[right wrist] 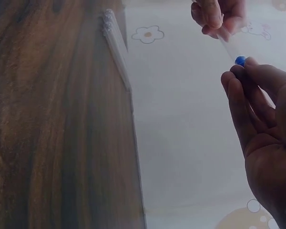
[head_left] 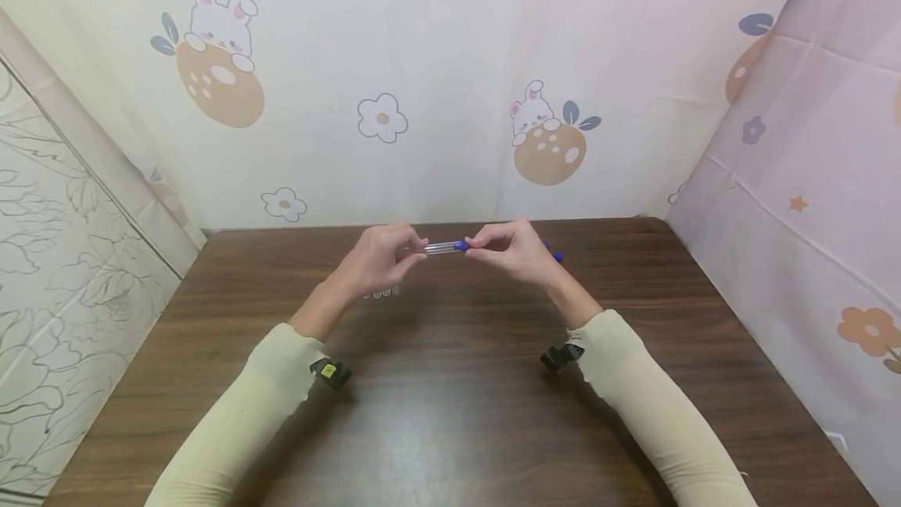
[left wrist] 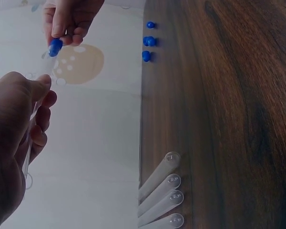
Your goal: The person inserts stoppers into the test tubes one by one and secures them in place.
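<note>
Left sleeve (head_left: 232, 413): pale cream, wavy cuff (head_left: 290, 346)
Right sleeve (head_left: 655, 405): matching cream, creased
Left wrist camera (head_left: 340, 375): black, yellow square marking (head_left: 328, 370)
Right wrist camera (head_left: 556, 358): black, boxy

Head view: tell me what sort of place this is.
Probably a makeshift indoor tabletop workspace: a wood-grain table, rabbit-print fabric hung behind it, and clear test tubes and blue stoppers.

A smooth gloss is shown by a slender clear glassy tube (head_left: 442, 248), rounded blue plastic cap (left wrist: 56, 46) and brown wood-grained table (head_left: 436, 413), a matt finish by creased white cloth (head_left: 450, 37).
</note>
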Demonstrator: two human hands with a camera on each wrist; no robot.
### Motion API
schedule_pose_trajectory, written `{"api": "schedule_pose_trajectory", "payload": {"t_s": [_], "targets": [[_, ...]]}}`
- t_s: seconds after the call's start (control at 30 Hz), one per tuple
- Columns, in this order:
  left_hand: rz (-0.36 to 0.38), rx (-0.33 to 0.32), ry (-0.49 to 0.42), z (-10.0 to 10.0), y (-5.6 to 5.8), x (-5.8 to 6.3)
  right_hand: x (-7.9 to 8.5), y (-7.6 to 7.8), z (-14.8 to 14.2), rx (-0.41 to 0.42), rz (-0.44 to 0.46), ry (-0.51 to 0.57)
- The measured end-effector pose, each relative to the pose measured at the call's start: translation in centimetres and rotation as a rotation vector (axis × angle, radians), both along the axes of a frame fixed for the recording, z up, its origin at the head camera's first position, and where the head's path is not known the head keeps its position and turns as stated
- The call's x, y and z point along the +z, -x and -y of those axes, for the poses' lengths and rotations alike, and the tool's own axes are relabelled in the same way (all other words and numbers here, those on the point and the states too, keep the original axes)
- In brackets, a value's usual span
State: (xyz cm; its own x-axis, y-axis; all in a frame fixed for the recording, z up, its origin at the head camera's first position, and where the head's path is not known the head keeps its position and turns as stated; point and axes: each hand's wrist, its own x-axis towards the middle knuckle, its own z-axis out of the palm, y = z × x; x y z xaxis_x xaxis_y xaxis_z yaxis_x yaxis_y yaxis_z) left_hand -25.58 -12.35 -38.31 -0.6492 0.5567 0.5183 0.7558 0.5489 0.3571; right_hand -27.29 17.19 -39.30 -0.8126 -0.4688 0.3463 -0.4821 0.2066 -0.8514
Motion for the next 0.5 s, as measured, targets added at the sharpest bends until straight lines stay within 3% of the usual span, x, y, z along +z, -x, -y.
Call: {"api": "schedule_pose_trajectory", "payload": {"t_s": [0.5], "targets": [[-0.01,-0.017,-0.02,-0.11,0.2,-0.11,0.38,-0.41,-0.42,-0.064,-0.031,-0.027]]}}
